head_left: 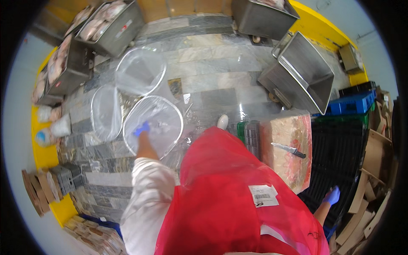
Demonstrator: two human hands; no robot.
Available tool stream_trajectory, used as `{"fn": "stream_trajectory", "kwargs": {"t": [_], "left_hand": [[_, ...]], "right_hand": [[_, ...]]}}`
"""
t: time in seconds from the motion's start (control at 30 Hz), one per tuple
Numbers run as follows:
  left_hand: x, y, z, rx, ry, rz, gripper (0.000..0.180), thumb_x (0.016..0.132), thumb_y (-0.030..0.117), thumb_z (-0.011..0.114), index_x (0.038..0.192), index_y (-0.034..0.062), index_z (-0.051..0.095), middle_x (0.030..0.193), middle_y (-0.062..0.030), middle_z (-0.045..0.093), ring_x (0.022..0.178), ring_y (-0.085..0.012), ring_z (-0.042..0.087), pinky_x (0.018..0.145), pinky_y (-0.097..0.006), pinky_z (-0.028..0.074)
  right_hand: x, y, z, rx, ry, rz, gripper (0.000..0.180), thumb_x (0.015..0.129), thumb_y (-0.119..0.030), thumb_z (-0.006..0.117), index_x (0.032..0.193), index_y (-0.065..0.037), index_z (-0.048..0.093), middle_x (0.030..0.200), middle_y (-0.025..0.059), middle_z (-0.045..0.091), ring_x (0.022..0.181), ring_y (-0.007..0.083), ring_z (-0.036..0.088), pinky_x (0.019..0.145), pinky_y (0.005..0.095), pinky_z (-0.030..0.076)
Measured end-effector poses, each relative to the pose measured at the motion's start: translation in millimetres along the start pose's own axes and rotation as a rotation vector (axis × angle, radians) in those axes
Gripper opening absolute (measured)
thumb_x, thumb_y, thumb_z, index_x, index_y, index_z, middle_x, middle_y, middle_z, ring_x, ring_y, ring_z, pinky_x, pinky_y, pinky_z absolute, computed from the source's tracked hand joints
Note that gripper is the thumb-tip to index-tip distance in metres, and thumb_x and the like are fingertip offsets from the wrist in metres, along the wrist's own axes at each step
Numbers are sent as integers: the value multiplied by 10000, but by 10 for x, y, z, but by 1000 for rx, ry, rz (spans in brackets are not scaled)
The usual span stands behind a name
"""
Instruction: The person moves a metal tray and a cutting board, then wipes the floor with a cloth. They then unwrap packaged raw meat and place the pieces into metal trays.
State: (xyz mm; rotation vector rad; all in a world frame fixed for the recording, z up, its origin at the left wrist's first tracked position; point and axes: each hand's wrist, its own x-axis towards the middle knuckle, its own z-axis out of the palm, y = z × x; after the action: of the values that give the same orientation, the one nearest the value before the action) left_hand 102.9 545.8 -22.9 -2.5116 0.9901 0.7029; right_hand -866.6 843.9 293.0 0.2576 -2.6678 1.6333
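Observation:
My left hand (142, 128), in a blue glove, grips the rim of a large clear plastic bin (154, 123) standing on the wet stone floor. Two more clear bins, one (140, 70) behind and one (105, 111) to its left, stand touching it. My right hand (332, 196), also in a blue glove, hangs low at my right side beside a black pallet stack (338, 153); it seems to hold nothing. A red plastic apron (225, 195) covers my front, with a white label on it.
A knife (289, 149) lies on a wrapped block of frozen meat (289, 144). Steel carts (299, 74) stand behind and at left (108, 25), some filled with pale meat. Blue crates (352, 102), flattened cardboard (374, 178) and grey crates (66, 178) line the edges.

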Motion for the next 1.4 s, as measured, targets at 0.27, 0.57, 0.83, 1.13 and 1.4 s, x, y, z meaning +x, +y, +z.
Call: {"fn": "stream_trajectory", "kwargs": {"t": [0.27,0.57,0.83,1.13,1.4], "left_hand": [[-197,-515,-134,-517,-623,119,339,846,287,661,1102,64,650,944,-76,630,764,-213,593,611,-396,533],[-1349,91,-1681,-87,-159,-84,269,785,245,687,770,-21,660,655,-163,652,413,-200,588,373,-350,462],[-1277,1247,-2135,140,420,43,318,801,359,677,768,44,644,744,-205,656,721,-394,647,667,-467,503],[98,3615,-129,-425,-2,511,235,837,267,660,942,57,677,867,-177,676,817,-336,660,738,-413,511],[2350,3739,2452,-46,-105,350,278,829,310,563,907,91,716,967,-182,680,918,-372,646,828,-460,508]], "right_hand": [[-525,-1277,2626,-39,-468,79,164,888,-143,621,1017,-74,694,867,19,648,566,73,507,494,213,377],[-995,-790,4921,-202,-964,61,112,874,-99,599,924,-49,686,709,-40,574,625,54,511,550,219,415],[-887,-124,4878,-303,-934,-39,92,870,-68,580,900,-57,666,690,-23,560,575,41,459,513,203,375],[-737,-59,4792,-380,-754,441,104,888,-128,610,977,-88,645,748,-10,555,487,48,403,414,201,303],[-654,-72,4728,-283,-649,669,93,937,-140,523,912,-56,553,580,-22,411,367,60,305,319,199,240]]}}
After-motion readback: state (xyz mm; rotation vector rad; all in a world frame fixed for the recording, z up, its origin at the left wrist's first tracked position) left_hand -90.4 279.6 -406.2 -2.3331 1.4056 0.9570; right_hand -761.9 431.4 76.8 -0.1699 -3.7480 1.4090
